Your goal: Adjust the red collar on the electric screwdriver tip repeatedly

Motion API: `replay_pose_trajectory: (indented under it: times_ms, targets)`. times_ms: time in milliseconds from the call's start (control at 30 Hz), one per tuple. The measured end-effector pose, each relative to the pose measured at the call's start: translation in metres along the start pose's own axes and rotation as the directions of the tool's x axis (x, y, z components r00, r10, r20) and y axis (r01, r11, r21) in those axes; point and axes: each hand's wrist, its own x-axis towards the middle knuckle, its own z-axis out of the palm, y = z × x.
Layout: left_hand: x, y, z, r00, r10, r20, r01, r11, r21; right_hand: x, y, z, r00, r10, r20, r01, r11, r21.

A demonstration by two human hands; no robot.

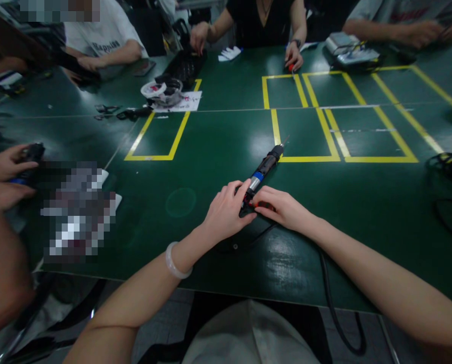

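A slim electric screwdriver (261, 171), black with a blue band and a silver section, lies slanted over the green table (150, 197), its thin bit pointing up and right. My left hand (228, 210) is closed around its rear end. At that same end my right hand (279, 206) pinches a small red and black piece, partly hidden by the fingers. A black cable runs from under my hands and drops over the table's front edge.
Yellow tape rectangles (309, 160) mark the table. Tape rolls (165, 92) rest on paper at the back left. Coiled black cables (451, 164) lie at the right. People sit across the table; at the left another person's hands (9, 174) hold a dark tool.
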Motion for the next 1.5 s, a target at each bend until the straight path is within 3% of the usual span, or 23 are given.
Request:
replay_pose_trajectory:
  times_ms: [167, 500, 600, 733, 967, 1167, 1367, 1500]
  targets:
    - [0.000, -0.001, 0.001, 1.000, 0.012, -0.005, -0.012, 1.000, 0.006, -0.003, 0.003, -0.004, 0.991, -0.087, 0.098, 0.101, 0.984, -0.146]
    - [0.000, 0.001, 0.000, 1.000, 0.011, -0.019, -0.011, 1.000, 0.014, -0.002, 0.001, -0.010, 0.991, -0.098, 0.093, 0.115, 0.974, -0.193]
    - [0.001, 0.002, 0.000, 1.000, 0.001, -0.014, -0.001, 1.000, 0.026, -0.001, 0.003, -0.008, 0.998, -0.056, 0.021, 0.058, 0.993, -0.103]
    - [0.003, 0.002, 0.000, 1.000, -0.009, -0.014, 0.010, 0.999, 0.037, -0.001, 0.011, -0.008, 0.987, 0.137, -0.089, -0.128, 0.988, 0.091]
    - [0.003, -0.006, -0.003, 1.000, 0.014, -0.013, -0.013, 0.998, 0.058, 0.001, 0.018, -0.011, 0.929, 0.349, -0.124, -0.259, 0.852, 0.454]
    - [0.007, -0.036, -0.013, 0.998, -0.065, -0.019, 0.067, 0.991, 0.117, 0.002, 0.017, -0.011, 0.900, 0.406, -0.157, -0.265, 0.798, 0.540]
    - [0.008, -0.090, -0.029, 0.971, -0.233, -0.057, 0.238, 0.964, 0.117, 0.002, 0.018, -0.012, 0.892, 0.424, -0.154, -0.281, 0.789, 0.547]
    - [0.008, -0.130, -0.040, 0.930, -0.354, -0.096, 0.363, 0.926, 0.106, 0.003, 0.017, -0.012, 0.890, 0.435, -0.138, -0.300, 0.786, 0.541]
